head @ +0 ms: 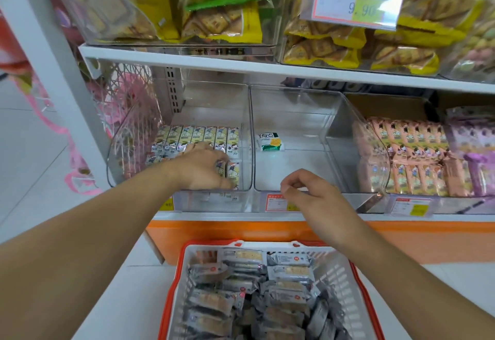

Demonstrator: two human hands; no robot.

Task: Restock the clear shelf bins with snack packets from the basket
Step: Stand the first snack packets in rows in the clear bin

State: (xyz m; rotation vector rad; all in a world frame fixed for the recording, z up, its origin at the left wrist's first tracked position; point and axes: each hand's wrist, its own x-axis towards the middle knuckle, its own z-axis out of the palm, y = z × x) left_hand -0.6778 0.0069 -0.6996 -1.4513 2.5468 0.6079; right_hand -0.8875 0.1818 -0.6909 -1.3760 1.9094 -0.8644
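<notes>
The left hand (199,166) reaches into the left bin (115,157) on the middle shelf (267,67), palm down, fingers curled over the near row of packets (232,172); whether it actually grips one cannot be told, since the fingertips are hidden behind the knuckles. The packets in this bin stand in two rows, long axis running near to far, printed faces up; the far row (198,136) lies side by side across the bin from left to right. The right hand (312,192) hovers at the near rim of the middle bin (294,103), fingers loosely curled, thumb and forefinger close together, holding nothing. That bin holds a single green packet (270,142) near its left wall, well apart from the right hand. The right bin (375,152) is packed with pink packets (409,138), also lying near to far. Below, on the floor (120,299), the basket (176,272) with a red rim is heaped with grey packets (289,272) lying at mixed angles, most with long axes roughly left to right.
</notes>
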